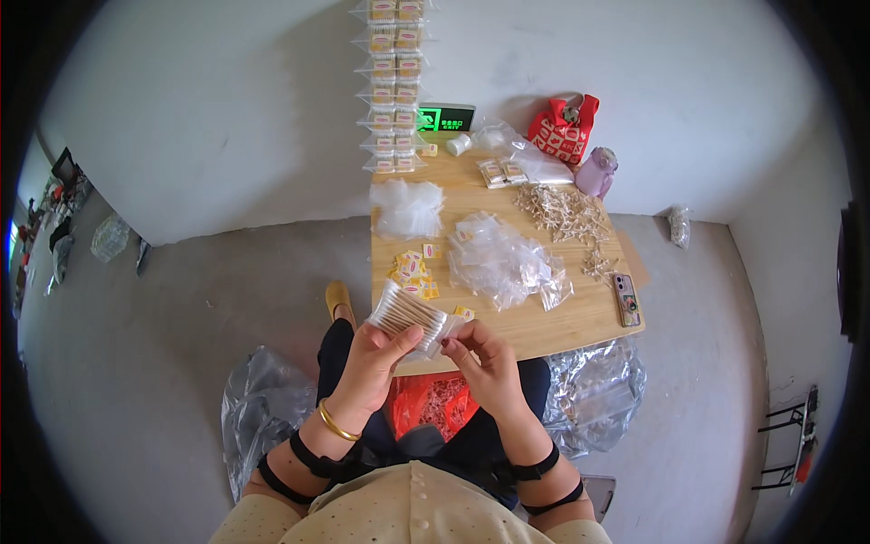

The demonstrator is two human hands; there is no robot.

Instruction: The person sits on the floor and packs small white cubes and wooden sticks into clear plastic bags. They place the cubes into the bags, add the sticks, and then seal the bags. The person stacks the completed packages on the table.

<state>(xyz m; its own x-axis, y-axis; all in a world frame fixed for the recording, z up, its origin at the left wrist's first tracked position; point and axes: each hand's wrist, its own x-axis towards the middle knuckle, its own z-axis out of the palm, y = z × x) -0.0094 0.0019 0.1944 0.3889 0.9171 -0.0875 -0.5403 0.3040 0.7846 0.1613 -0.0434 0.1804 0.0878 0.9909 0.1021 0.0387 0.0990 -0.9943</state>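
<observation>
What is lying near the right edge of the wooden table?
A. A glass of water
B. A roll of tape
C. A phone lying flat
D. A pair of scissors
C: a phone lies flat near the right edge of the wooden table, beside the scattered pile of cotton swabs; no scissors, tape roll or glass shows at that edge.

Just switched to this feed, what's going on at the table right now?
A seated person holds a bundle of cotton swabs in the left hand while the right hand works at the bundle's end. On the wooden table lie small clear bags, yellow labels, loose wooden-stick swabs and a phone.
</observation>
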